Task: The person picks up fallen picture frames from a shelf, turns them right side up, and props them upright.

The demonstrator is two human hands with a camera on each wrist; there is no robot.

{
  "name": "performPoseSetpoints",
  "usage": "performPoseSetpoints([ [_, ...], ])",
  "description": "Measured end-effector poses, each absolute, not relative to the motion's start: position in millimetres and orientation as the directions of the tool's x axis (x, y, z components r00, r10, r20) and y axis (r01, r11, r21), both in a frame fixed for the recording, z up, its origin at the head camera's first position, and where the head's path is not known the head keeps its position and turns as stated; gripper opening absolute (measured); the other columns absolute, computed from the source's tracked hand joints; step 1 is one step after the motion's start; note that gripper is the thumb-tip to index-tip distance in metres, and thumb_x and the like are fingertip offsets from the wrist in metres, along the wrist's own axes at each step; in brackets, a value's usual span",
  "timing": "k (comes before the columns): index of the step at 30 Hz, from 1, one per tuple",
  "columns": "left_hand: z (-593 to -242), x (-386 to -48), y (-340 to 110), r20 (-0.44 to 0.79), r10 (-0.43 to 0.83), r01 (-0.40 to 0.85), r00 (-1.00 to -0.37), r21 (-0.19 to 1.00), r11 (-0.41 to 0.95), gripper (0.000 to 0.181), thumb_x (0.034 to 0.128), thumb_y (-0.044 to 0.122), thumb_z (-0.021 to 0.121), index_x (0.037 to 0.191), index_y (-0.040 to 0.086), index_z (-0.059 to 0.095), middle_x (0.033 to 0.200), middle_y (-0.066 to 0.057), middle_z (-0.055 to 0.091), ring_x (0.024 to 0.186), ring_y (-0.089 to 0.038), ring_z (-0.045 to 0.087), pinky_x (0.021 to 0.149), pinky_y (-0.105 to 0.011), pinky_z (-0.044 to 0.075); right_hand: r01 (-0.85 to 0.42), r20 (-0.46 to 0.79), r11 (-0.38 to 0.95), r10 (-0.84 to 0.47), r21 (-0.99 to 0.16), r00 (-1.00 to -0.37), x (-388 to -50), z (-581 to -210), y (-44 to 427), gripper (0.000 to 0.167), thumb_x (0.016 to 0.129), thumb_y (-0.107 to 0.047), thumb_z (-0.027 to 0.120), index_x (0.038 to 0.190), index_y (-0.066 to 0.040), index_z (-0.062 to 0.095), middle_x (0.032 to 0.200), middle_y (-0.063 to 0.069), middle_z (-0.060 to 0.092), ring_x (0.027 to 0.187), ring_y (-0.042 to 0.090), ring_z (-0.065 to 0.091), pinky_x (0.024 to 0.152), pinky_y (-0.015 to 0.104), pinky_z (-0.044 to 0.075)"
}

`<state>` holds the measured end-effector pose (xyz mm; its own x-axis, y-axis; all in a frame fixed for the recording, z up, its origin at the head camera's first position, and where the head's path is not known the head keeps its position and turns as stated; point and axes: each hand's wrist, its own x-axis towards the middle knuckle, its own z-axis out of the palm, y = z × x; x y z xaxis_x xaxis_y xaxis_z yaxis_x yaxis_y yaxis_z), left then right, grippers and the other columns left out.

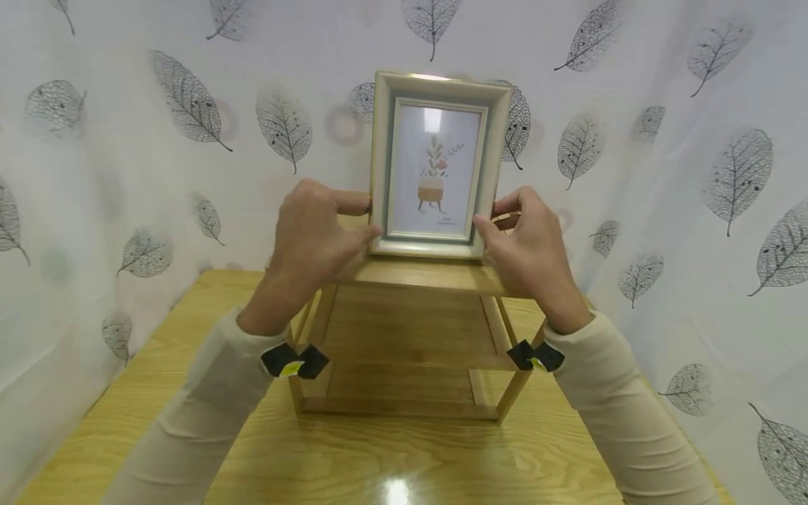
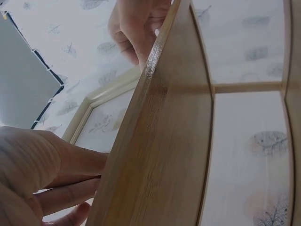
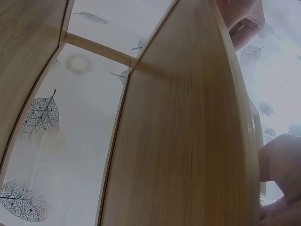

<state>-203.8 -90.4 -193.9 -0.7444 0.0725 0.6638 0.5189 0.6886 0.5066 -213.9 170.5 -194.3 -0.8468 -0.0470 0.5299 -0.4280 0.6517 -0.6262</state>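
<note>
A cream picture frame [image 1: 435, 249] stands upright on the top board of a wooden shelf rack [image 1: 435, 273], leaning slightly back. Behind its glass is a print of a potted plant. My left hand [image 1: 309, 231] holds the frame's lower left side between thumb and fingers, the thumb on the front. On the lower right side, my right hand [image 1: 530, 238] grips it the same way. In the left wrist view the frame [image 2: 89, 106] shows beyond the shelf's edge. The shelf board [image 3: 188, 117] hides most of the frame in the right wrist view.
The rack has lower boards [image 1: 404, 322] under the top one and stands on a wood-grain table [image 1: 379, 463]. A pale curtain [image 1: 189, 175] printed with dark leaves hangs behind and along both sides.
</note>
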Motion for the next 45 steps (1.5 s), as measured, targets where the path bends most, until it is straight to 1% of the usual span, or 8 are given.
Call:
performPoseSetpoints([
  [8, -197, -203, -91, 0.666, 0.082, 0.516, -0.742, 0.488, 0.704, 0.034, 0.0763, 0.016, 0.090, 0.107, 0.007, 0.079, 0.109, -0.009, 0.076, 0.106, -0.033, 0.060, 0.097, -0.046, 0.043, -0.408, 0.507, 0.645, -0.037, -0.646, -0.861, -214, -195, 171, 0.030, 0.095, -0.016, 0.069, 0.112, 0.005, 0.054, 0.111, 0.017, 0.066, 0.105, 0.031, 0.066, 0.085, 0.044, 0.055],
  [12, -198, -205, -94, 0.631, 0.130, 0.510, -0.765, 0.470, 0.720, 0.038, 0.0861, 0.021, 0.082, 0.120, 0.005, 0.074, 0.118, -0.010, 0.073, 0.111, -0.034, 0.062, 0.099, -0.048, 0.045, -0.409, 0.498, 0.635, -0.044, -0.655, -0.866, -214, -195, 172, 0.031, 0.096, -0.017, 0.069, 0.113, 0.005, 0.054, 0.112, 0.017, 0.066, 0.105, 0.031, 0.066, 0.086, 0.043, 0.055],
  [16, -196, -209, -97, 0.549, 0.171, 0.505, -0.818, 0.544, 0.670, 0.047, 0.0976, 0.025, 0.070, 0.138, 0.001, 0.060, 0.128, -0.014, 0.068, 0.112, -0.032, 0.067, 0.100, -0.046, 0.050, -0.411, 0.496, 0.633, -0.049, -0.656, -0.867, -215, -195, 172, 0.031, 0.097, -0.017, 0.068, 0.114, 0.005, 0.054, 0.112, 0.017, 0.065, 0.105, 0.031, 0.066, 0.086, 0.043, 0.055],
  [21, -193, -214, -94, 0.476, 0.228, 0.508, -0.849, 0.621, 0.597, 0.038, 0.1049, 0.020, 0.057, 0.136, -0.001, 0.059, 0.132, -0.018, 0.064, 0.122, -0.030, 0.063, 0.106, -0.042, 0.048, -0.416, 0.502, 0.629, -0.047, -0.657, -0.863, -215, -195, 171, 0.028, 0.098, -0.015, 0.067, 0.113, 0.005, 0.054, 0.112, 0.017, 0.065, 0.104, 0.030, 0.067, 0.085, 0.042, 0.055],
  [23, -193, -215, -93, 0.467, 0.231, 0.504, -0.853, 0.626, 0.595, 0.034, 0.1056, 0.018, 0.055, 0.134, 0.000, 0.061, 0.133, -0.018, 0.064, 0.126, -0.030, 0.060, 0.109, -0.042, 0.046, -0.415, 0.502, 0.627, -0.044, -0.659, -0.864, -215, -195, 170, 0.027, 0.098, -0.014, 0.066, 0.113, 0.005, 0.054, 0.113, 0.016, 0.065, 0.103, 0.029, 0.067, 0.085, 0.041, 0.055],
  [28, -191, -215, -90, 0.417, 0.220, 0.460, -0.882, 0.662, 0.592, 0.043, 0.1074, 0.020, 0.050, 0.144, -0.003, 0.049, 0.143, -0.021, 0.056, 0.133, -0.032, 0.053, 0.113, -0.043, 0.041, -0.409, 0.505, 0.631, -0.032, -0.659, -0.862, -214, -195, 169, 0.025, 0.099, -0.012, 0.064, 0.114, 0.005, 0.053, 0.115, 0.016, 0.066, 0.102, 0.029, 0.068, 0.085, 0.041, 0.054],
  [33, -188, -213, -90, 0.371, 0.219, 0.425, -0.903, 0.687, 0.590, 0.044, 0.1081, 0.021, 0.048, 0.145, -0.004, 0.045, 0.147, -0.023, 0.051, 0.139, -0.034, 0.047, 0.116, -0.044, 0.036, -0.415, 0.510, 0.638, -0.041, -0.648, -0.859, -214, -195, 169, 0.023, 0.100, -0.011, 0.061, 0.115, 0.006, 0.052, 0.118, 0.018, 0.065, 0.106, 0.031, 0.067, 0.086, 0.042, 0.054],
  [45, -187, -210, -92, 0.347, 0.234, 0.417, -0.908, 0.702, 0.577, 0.043, 0.1084, 0.022, 0.048, 0.142, -0.004, 0.045, 0.145, -0.024, 0.052, 0.134, -0.036, 0.051, 0.114, -0.046, 0.039, -0.441, 0.511, 0.644, -0.090, -0.624, -0.855, -213, -195, 170, 0.021, 0.102, -0.007, 0.057, 0.117, 0.007, 0.051, 0.118, 0.020, 0.063, 0.107, 0.031, 0.067, 0.076, 0.029, 0.057],
])
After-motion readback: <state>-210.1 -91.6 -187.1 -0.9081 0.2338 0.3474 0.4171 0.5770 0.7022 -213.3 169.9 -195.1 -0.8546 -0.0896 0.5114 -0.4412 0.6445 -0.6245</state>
